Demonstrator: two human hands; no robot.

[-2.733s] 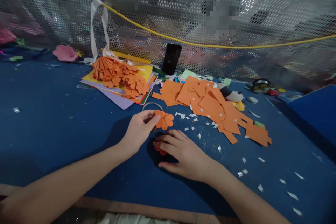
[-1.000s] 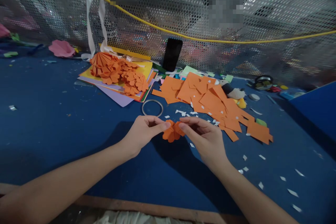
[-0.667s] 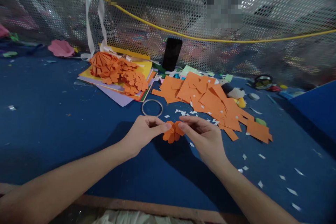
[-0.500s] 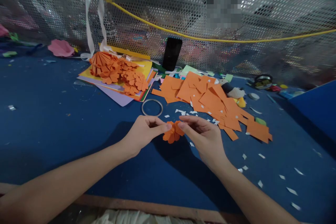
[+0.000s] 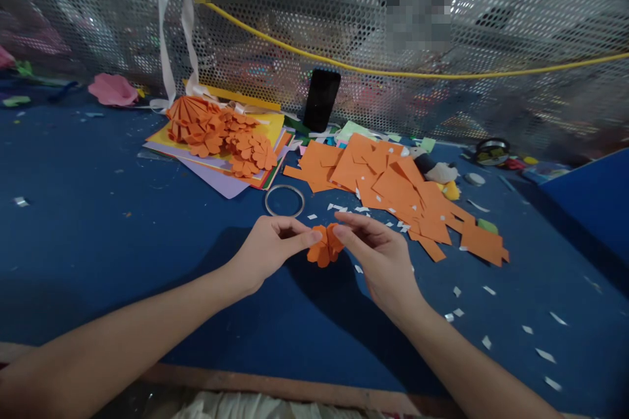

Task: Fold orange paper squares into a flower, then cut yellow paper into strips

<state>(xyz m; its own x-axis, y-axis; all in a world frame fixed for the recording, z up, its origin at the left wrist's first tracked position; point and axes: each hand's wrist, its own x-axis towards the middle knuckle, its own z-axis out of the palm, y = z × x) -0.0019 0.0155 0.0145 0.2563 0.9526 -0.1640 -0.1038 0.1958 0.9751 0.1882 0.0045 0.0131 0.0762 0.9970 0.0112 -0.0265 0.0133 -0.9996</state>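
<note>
Holds an orange paper flower [image 5: 324, 254] between the left hand [image 5: 268, 249] and the right hand [image 5: 386, 265], apparently raised over the blue bench [image 5: 236, 347]. Pinches the flower at its left edge with the left hand, laying the thumb nearly straight across a petal and tucking the fingers behind, mostly out of sight. Pinches the right edge with the right hand, setting the thumb on a petal and stretching the index finger along the far side. Curls the other right fingers loosely toward the palm. Points both thumbs inward, leaving the petals bare between and below the tips. Slants the left forearm [image 5: 142, 321] in from the near left and the right forearm [image 5: 472, 347] from the near right, converging at the flower.

Has a thin ring [image 5: 266, 200] flat on the bench just beyond the left hand, and white scraps [image 5: 339, 209] beyond the flower and out to the right of the right hand. Has a pile of cut orange paper [image 5: 363, 173] farther past the right hand. Past the left hand, has a stack of coloured sheets [image 5: 216, 178] topped with folded orange flowers [image 5: 209, 134]. Straight beyond the hands, has a dark phone [image 5: 322, 101] propped on end, leaning slightly back.
</note>
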